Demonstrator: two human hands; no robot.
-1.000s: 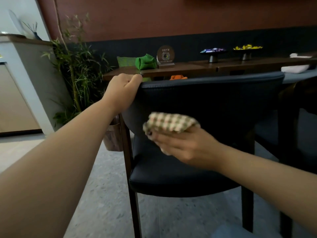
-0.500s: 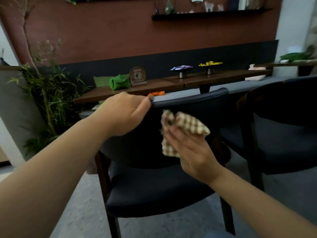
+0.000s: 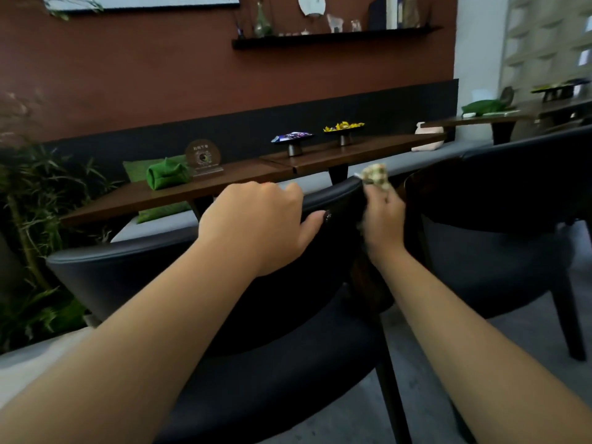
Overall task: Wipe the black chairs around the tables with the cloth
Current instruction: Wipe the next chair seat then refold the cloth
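Right hand (image 3: 382,219) clenched round checked cloth (image 3: 375,177), pressing it on right end of black chair (image 3: 128,270) backrest. Left hand (image 3: 256,225) grips backrest top rim.

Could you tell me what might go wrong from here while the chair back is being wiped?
1. The left hand grips the top rail of the black chair, so the strip beneath it may go unwiped.
2. The right hand holds the checked cloth bunched at the rail's right end; bunched like that, it may wipe only a narrow strip.
3. The second chair stands close on the right, so a wide stroke might knock knuckles against it.
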